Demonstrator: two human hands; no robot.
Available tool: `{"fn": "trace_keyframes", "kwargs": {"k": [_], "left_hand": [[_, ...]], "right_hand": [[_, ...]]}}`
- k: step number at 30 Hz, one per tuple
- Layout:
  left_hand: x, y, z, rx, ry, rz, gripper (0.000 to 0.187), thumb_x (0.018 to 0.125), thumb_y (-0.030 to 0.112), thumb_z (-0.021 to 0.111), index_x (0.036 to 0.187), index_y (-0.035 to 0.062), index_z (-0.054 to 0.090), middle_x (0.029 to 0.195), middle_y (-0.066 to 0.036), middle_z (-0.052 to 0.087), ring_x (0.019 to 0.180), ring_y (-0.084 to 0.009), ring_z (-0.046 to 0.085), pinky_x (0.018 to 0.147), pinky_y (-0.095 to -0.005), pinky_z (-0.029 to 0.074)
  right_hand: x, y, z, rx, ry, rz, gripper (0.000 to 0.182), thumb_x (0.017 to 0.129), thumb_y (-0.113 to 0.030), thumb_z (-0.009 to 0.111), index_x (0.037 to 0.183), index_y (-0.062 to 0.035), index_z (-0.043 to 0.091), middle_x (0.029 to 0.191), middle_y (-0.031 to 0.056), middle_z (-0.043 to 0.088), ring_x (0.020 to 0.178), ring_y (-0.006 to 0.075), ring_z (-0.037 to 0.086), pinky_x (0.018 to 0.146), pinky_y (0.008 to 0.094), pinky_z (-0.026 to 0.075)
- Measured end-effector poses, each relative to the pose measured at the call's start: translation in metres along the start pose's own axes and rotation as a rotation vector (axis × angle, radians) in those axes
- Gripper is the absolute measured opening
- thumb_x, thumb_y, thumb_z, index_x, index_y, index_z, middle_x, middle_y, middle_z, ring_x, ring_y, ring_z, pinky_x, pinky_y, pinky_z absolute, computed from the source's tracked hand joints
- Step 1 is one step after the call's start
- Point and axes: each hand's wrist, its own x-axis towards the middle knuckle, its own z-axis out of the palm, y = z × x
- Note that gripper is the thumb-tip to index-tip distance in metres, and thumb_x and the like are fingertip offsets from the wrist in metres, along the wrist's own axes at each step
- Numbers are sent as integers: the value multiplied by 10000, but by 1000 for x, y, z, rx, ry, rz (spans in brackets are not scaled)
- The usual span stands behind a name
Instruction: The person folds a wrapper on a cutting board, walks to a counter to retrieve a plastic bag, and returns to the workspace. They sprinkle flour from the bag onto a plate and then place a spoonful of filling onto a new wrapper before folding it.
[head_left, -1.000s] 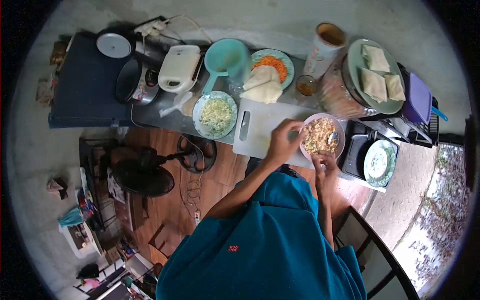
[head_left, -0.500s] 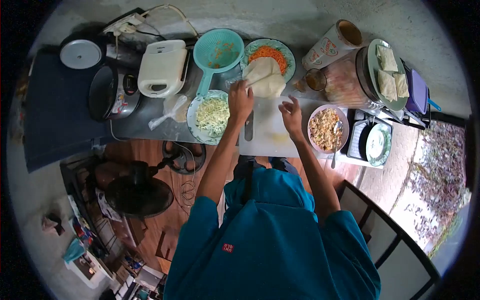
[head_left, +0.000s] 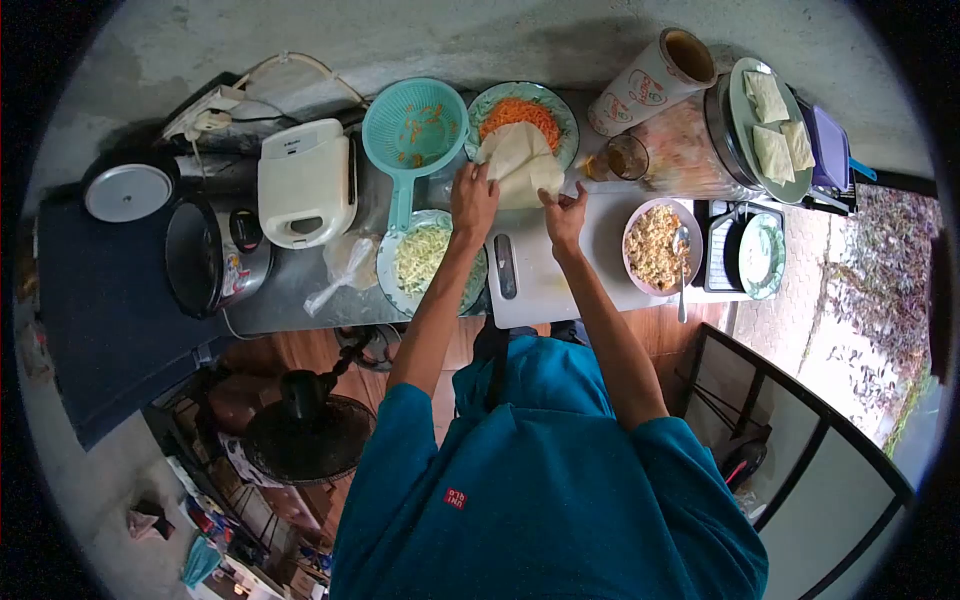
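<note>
Pale thin wrapper sheets [head_left: 522, 168] lie partly over the rim of a plate of shredded carrot [head_left: 520, 115], with their near edge on the white cutting board [head_left: 545, 275]. My left hand [head_left: 473, 205] is closed on the sheets' left edge. At the right corner, my right hand [head_left: 566, 217] has its thumb and a finger on the wrapper, its other fingers held apart. Below my left forearm sits a plate of shredded cabbage [head_left: 422, 258]. To the right of the board is a pink bowl of chopped filling [head_left: 652, 250] with a spoon [head_left: 682, 270] in it.
A green colander [head_left: 415, 125], white sandwich maker [head_left: 305, 185] and dark pot [head_left: 205, 255] stand left. Beyond my right hand are a brown glass [head_left: 626, 158], a tall paper cup [head_left: 650, 85] and a plate of folded wraps [head_left: 745, 95]. A stacked green-rimmed plate [head_left: 762, 255] sits far right.
My right hand has moved up and left onto the wrapper's right corner. My left hand stays at the left edge. The view has shifted and turned slightly.
</note>
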Motion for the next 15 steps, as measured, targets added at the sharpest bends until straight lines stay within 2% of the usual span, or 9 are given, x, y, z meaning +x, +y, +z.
{"fn": "trace_keyframes", "kwargs": {"k": [5,8,11,13,15], "left_hand": [[1,-2,2,-37,25,72,405,820,122,664,1201,9,581,1119,-203,571,1057,-383,560,920,-457,471],[2,-2,-1,-108,-8,88,423,820,109,660,1223,19,571,1136,-213,563,1053,-393,563,903,-468,476],[3,-1,1,-97,38,106,401,826,77,648,1218,21,581,1062,-209,599,969,-377,606,849,-440,506],[4,0,5,-299,100,-4,371,834,46,633,1202,20,596,947,-183,636,860,-337,640,783,-407,525],[3,4,8,-380,160,-16,364,833,38,634,1195,19,602,909,-169,643,818,-320,644,752,-396,528]], "right_hand": [[-8,-17,-2,23,36,-4,818,715,-267,795,1374,-19,378,929,124,590,859,246,586,825,377,473],[-8,-19,0,34,22,7,807,723,-261,789,1372,-20,375,929,115,576,839,235,578,798,368,481],[-14,-26,-1,26,22,11,805,735,-256,780,1383,-24,362,960,122,562,832,232,572,797,364,483],[-13,-19,-1,37,21,15,829,733,-271,793,1391,-24,353,1002,124,569,861,220,572,794,349,476],[-11,-12,-2,48,22,20,854,732,-287,806,1399,-25,343,1044,125,575,890,207,572,792,335,469]]}}
